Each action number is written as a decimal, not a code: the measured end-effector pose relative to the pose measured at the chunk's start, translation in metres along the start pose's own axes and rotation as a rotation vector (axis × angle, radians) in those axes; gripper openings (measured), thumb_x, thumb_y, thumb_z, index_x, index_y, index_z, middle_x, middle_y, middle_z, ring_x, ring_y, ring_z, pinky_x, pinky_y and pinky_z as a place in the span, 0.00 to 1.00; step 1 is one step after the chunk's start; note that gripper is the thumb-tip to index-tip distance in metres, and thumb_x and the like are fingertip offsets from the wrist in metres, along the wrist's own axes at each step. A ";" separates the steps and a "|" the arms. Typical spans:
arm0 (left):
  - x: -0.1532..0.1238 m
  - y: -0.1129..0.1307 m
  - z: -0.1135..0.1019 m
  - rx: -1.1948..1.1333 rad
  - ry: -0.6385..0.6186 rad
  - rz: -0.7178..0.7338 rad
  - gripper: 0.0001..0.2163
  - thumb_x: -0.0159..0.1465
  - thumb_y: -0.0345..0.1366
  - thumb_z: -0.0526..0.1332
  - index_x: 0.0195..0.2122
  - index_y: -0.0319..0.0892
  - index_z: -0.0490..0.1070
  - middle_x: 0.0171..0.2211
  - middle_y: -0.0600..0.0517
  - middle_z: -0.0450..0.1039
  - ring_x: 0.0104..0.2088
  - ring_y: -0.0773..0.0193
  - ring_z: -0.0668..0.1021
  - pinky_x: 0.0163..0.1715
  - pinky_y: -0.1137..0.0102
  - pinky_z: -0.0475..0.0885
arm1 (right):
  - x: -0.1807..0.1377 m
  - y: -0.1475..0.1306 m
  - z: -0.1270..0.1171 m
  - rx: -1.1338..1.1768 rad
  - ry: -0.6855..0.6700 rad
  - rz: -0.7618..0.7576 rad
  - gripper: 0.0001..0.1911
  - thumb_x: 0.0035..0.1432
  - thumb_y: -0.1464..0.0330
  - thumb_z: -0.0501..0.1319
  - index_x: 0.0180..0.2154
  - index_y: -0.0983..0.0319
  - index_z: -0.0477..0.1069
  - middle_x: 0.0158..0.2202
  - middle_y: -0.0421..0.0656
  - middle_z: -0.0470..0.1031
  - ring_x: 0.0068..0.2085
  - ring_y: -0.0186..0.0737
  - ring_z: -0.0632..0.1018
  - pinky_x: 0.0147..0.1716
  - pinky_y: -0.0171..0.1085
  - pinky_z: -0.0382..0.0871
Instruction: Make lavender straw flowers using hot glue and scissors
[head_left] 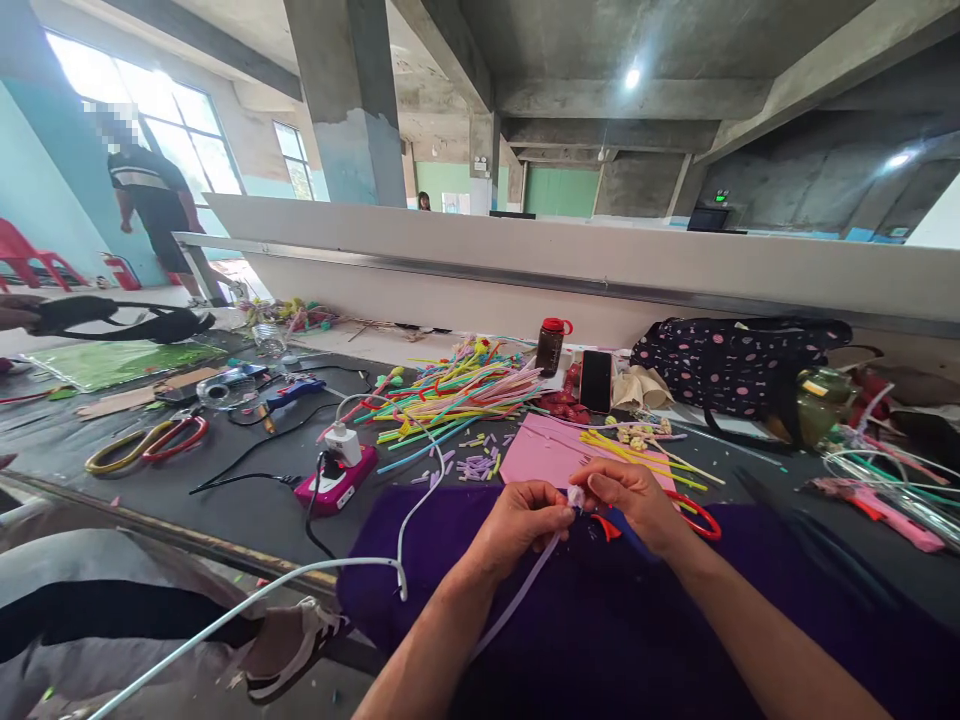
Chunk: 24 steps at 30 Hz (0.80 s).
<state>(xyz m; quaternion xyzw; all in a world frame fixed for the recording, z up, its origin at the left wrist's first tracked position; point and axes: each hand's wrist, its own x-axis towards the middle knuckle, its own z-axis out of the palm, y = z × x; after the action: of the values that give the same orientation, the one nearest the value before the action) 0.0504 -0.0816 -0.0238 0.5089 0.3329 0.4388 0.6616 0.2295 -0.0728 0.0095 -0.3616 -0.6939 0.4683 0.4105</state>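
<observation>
Between my two hands is a small pale lilac fuzzy tuft (576,496). My left hand (525,518) is closed, thumb and forefinger pinching the tuft from the left; a lilac pipe cleaner (520,598) runs down from these fingers. From the other side my right hand (631,502) pinches the tuft with its fingertips. Below the hands lies a dark purple cloth (435,520). Just beyond them is a pink sheet (536,455), with yellow pipe cleaners (645,455) across it. Red scissor-like handles (697,515) show beside my right wrist.
A heap of coloured pipe cleaners (465,390) lies ahead, with short lilac cut pieces (476,467) nearby. A magenta power strip (341,485) and a white cable (405,530) are left. A bottle (551,350), a phone (596,380) and a patterned bag (720,370) stand behind. Someone sits at left.
</observation>
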 end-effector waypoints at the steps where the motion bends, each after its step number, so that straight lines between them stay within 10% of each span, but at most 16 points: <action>1: 0.000 0.000 0.000 0.007 -0.002 -0.002 0.11 0.48 0.40 0.66 0.24 0.37 0.70 0.16 0.53 0.70 0.13 0.76 0.63 0.13 0.78 0.53 | 0.000 0.001 0.000 0.007 0.021 0.008 0.19 0.55 0.56 0.56 0.35 0.65 0.73 0.25 0.41 0.71 0.27 0.35 0.72 0.26 0.33 0.65; 8: 0.001 0.005 0.001 0.015 0.001 -0.005 0.10 0.49 0.39 0.66 0.22 0.38 0.69 0.16 0.54 0.69 0.12 0.76 0.62 0.12 0.78 0.53 | 0.001 0.005 -0.006 -0.030 0.248 0.007 0.13 0.52 0.59 0.60 0.28 0.64 0.70 0.21 0.38 0.69 0.22 0.31 0.68 0.22 0.31 0.61; 24: 0.001 0.004 0.006 0.283 0.024 0.027 0.08 0.52 0.38 0.62 0.24 0.38 0.69 0.17 0.56 0.67 0.16 0.74 0.63 0.15 0.78 0.54 | -0.002 0.005 -0.013 0.050 0.084 0.040 0.07 0.49 0.67 0.63 0.28 0.64 0.68 0.22 0.35 0.67 0.22 0.30 0.70 0.22 0.31 0.62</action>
<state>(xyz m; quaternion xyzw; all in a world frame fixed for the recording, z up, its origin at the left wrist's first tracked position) 0.0555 -0.0824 -0.0188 0.5962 0.3923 0.4025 0.5733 0.2428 -0.0680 0.0073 -0.3844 -0.6568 0.4778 0.4389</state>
